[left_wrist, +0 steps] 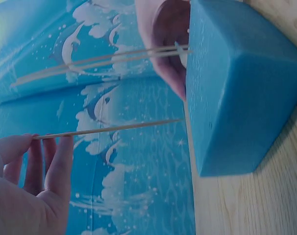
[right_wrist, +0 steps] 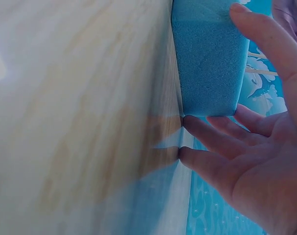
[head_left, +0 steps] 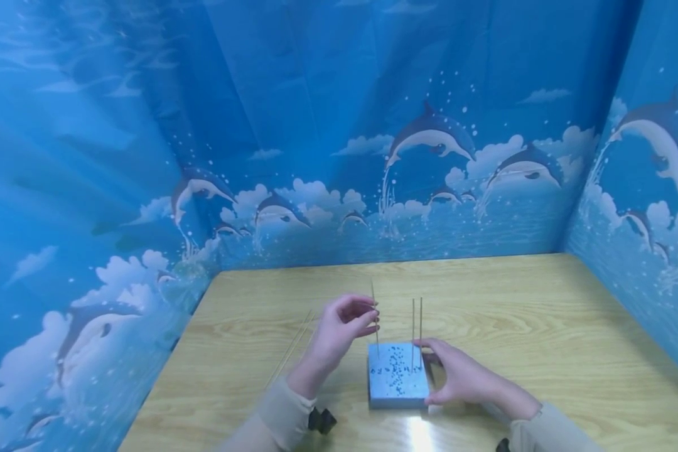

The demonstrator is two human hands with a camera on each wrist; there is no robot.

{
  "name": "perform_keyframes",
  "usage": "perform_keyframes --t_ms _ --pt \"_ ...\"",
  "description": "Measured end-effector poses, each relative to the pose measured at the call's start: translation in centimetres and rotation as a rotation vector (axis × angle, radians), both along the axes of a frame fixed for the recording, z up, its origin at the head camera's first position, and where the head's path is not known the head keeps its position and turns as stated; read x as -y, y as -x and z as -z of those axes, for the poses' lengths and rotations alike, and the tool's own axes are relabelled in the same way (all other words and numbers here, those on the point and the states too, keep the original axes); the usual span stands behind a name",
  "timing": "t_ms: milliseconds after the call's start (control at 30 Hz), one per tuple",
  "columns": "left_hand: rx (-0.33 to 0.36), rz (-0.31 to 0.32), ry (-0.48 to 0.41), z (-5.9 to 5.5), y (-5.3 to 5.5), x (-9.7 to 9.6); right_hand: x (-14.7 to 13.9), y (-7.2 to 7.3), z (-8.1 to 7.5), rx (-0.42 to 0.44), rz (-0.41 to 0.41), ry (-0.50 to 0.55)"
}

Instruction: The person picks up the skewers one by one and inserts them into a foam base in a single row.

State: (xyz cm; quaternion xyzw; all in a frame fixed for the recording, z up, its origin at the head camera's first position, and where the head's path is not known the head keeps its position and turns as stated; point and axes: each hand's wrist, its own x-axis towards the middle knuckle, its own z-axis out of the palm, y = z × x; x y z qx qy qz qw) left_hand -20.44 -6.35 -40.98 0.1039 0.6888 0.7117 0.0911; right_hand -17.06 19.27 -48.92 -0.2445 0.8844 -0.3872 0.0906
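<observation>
A light blue foam block (head_left: 398, 402) with dark pock marks across its top rests on the table. Between thumb and fingertips, my left hand (head_left: 338, 331) pinches a thin wooden skewer (left_wrist: 114, 129), upright above the block's far left part. In the left wrist view the skewer's lower end comes close to the top face. Two other skewers (head_left: 413, 333) stand upright in the block near its right edge. My right hand (head_left: 464, 375) grips the block from the right, thumb (right_wrist: 259, 29) at the near side and fingers around the far side.
Two more skewers (head_left: 290, 351) lie on the wood-grain table (head_left: 542, 326), left of my left hand. Blue curtains (head_left: 316, 125) printed with dolphins rise along the table's back and sides.
</observation>
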Motion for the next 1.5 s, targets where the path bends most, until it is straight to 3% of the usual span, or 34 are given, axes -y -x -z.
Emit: perform_keyframes --t_ms 400,633,933,1333,1500 --pt "-0.091 0.037 -0.006 0.7 -1.2 -2.2 0.4 0.6 -0.4 -0.031 -0.010 -0.014" --pt "-0.084 0.057 -0.036 1.0 -1.6 -2.8 0.0 0.4 -0.5 -0.032 -0.016 -0.004" --pt "-0.096 0.048 -0.004 1.0 -1.4 -3.0 0.2 0.7 -0.3 -0.028 -0.010 -0.003" --pt "-0.079 0.069 -0.002 1.6 -1.6 -3.7 0.1 -0.2 -0.1 -0.054 0.013 -0.021" --pt "-0.065 0.064 0.005 2.0 -1.9 -3.8 0.0 -0.4 0.2 -0.027 0.016 -0.028"
